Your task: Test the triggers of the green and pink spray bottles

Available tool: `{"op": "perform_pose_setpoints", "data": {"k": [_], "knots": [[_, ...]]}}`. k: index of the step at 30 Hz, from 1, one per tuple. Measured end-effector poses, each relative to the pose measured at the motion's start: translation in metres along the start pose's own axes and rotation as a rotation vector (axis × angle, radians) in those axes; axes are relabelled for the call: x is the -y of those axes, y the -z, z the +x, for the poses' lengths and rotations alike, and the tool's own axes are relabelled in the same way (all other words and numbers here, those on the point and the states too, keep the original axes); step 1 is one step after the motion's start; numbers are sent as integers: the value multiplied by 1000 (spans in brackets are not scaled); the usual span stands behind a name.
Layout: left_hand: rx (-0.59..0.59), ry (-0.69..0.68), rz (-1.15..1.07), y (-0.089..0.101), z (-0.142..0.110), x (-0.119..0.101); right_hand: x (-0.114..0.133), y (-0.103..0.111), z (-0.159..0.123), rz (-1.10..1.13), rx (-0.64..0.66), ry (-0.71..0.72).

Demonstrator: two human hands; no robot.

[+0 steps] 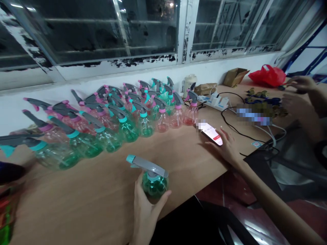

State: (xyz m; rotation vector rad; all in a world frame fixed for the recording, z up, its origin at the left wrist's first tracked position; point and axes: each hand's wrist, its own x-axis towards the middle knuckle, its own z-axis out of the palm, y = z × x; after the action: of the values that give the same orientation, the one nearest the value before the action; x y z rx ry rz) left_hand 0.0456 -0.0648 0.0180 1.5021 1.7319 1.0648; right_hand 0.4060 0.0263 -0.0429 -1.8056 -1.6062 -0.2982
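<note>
Near the front of the table, my left hand is wrapped round a small spray bottle. It is clear, with green liquid inside, a turquoise collar and a grey trigger head with a turquoise nozzle. My right hand is at a phone, with the thumb along one edge and the fingers by the other. The lit screen is white with a red button, and its far end is blurred out. Behind my left hand stand rows of similar bottles, some with green liquid, others pink.
A power strip with cables lies behind the phone, beside a lidded cup. A cardboard box and a red plastic bag sit farther right. Another person's hands are over small items there. The table's front edge slants below me.
</note>
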Motion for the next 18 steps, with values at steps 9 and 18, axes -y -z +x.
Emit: {"op": "perform_pose_setpoints", "data": {"k": [9, 18], "knots": [[157, -68, 56, 5, 10, 2, 147, 49, -18, 802, 643, 185], [230, -150, 48, 5, 6, 4, 251, 54, -1, 1123, 592, 266]]}}
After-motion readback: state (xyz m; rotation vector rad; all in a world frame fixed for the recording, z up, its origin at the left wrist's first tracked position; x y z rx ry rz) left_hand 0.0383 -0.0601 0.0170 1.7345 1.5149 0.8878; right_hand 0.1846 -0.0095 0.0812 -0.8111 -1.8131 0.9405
